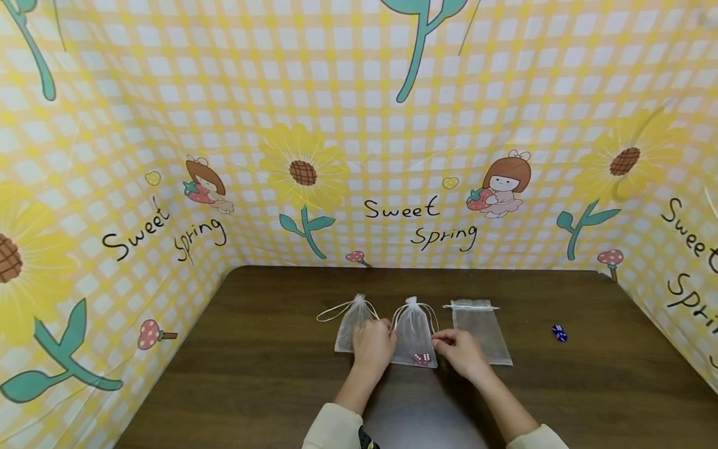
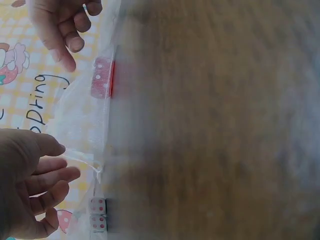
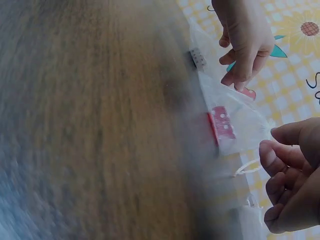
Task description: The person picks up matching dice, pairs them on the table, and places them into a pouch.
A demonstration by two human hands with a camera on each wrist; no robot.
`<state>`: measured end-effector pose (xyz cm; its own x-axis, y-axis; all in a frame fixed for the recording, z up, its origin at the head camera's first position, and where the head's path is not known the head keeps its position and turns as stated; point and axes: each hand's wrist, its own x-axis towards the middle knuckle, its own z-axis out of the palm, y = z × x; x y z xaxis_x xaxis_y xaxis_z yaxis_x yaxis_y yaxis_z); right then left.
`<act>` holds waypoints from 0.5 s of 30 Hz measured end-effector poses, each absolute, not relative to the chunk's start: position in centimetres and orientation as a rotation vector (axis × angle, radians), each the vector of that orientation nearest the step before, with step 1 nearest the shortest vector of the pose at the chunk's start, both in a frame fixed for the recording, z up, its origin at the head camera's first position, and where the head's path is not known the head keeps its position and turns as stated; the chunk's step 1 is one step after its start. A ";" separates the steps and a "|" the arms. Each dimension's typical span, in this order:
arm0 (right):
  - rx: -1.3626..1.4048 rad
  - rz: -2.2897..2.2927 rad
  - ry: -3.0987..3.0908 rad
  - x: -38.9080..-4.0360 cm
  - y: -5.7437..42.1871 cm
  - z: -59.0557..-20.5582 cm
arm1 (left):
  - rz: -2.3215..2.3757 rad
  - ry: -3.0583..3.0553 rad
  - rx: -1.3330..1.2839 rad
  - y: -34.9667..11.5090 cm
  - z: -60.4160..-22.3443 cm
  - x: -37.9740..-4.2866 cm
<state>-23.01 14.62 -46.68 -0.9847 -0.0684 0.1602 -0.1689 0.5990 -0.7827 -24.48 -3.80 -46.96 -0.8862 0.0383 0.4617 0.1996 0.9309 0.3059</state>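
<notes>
A sheer white drawstring pouch (image 1: 412, 327) lies between my hands, its neck gathered and a cord loop out on each side. Red dice (image 1: 422, 358) show through its lower end. My left hand (image 1: 373, 343) is at its left side, over part of a second gathered pouch (image 1: 346, 333); white dice (image 2: 98, 215) show inside that one in the left wrist view. Its fingers are loosely bent, with a gap between thumb and forefinger. To the right, my right hand (image 1: 461, 354) has thumb and forefinger close together by the cord (image 1: 434, 321); no grip is visible.
A third sheer pouch (image 1: 482, 333) lies flat with its mouth wide, partly behind my right hand. Blue dice (image 1: 559, 333) sit farther right on the dark wooden table (image 1: 269, 386). Yellow checked cloth (image 1: 359, 143) walls the back and sides.
</notes>
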 end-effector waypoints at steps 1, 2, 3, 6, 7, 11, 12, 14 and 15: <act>0.204 1.359 -2.692 -23.0 14.7 -46.6 | -0.489 -2.615 -0.164 -3.8 -46.9 -24.5; 0.198 1.376 -2.676 -23.0 14.9 -46.5 | -0.496 -2.600 -0.159 -3.9 -46.9 -24.5; 0.185 1.395 -2.663 -23.0 15.1 -46.2 | -0.502 -2.583 -0.155 -3.9 -46.8 -24.5; 0.151 1.418 -2.613 -22.9 16.1 -45.5 | -0.512 -2.524 -0.194 -3.5 -46.4 -24.5; 0.128 1.423 -2.597 -22.8 16.5 -45.2 | -0.509 -2.511 -0.225 -3.3 -46.3 -24.5; 0.005 1.472 -2.550 -22.2 18.2 -44.0 | -0.451 -2.532 -0.431 -1.9 -45.9 -24.5; -0.029 1.484 -2.544 -22.0 18.7 -43.8 | -0.437 -2.566 -0.495 -1.5 -45.8 -24.5; -0.072 1.506 -2.534 -21.7 19.6 -43.4 | -0.422 -2.655 -0.621 -0.6 -45.6 -24.3; -0.088 1.518 -2.526 -21.7 20.0 -43.2 | -0.417 -2.706 -0.678 -0.2 -45.5 -24.2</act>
<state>-21.65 19.97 -43.23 -0.9795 0.1497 0.1346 -0.0486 0.4730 -0.8797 -24.24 -0.16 -45.49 -0.8363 0.4027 0.3721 0.4961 0.8447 0.2008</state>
